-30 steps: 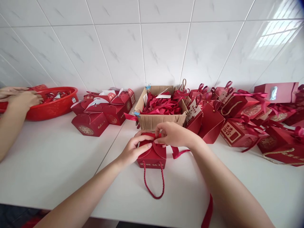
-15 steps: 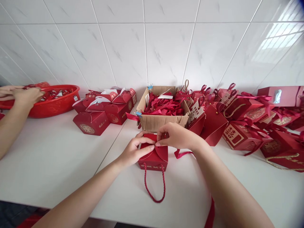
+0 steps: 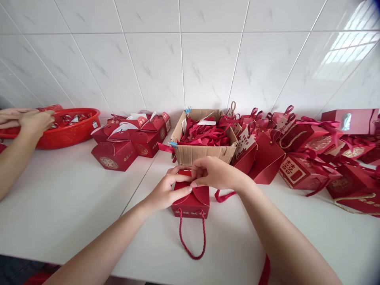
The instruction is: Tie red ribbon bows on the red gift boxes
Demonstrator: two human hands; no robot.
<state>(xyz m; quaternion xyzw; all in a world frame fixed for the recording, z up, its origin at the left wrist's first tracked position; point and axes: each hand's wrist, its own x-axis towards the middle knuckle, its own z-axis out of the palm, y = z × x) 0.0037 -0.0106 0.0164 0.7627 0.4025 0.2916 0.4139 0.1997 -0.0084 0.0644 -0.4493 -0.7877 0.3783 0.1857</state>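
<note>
A small red gift box [image 3: 194, 202] with rounded top flaps stands on the white counter [image 3: 74, 206] in front of me. Its red rope handle [image 3: 191, 239] lies toward me. My left hand [image 3: 168, 190] presses down on the left flap. My right hand [image 3: 215, 173] pinches the flaps at the top middle of the box. A red ribbon [image 3: 224, 194] trails out to the right from under my right hand.
A cardboard carton [image 3: 202, 152] full of red ribbons stands behind the box. Open red boxes [image 3: 127, 138] sit at back left, tied boxes [image 3: 299, 166] with tags at right. Another person's hands [image 3: 28, 122] work at a red basin [image 3: 67, 132] on the far left.
My right hand has shifted slightly left over the box top, and my fingers have closed tighter on the flaps. The other person's hands have moved a little at the basin.
</note>
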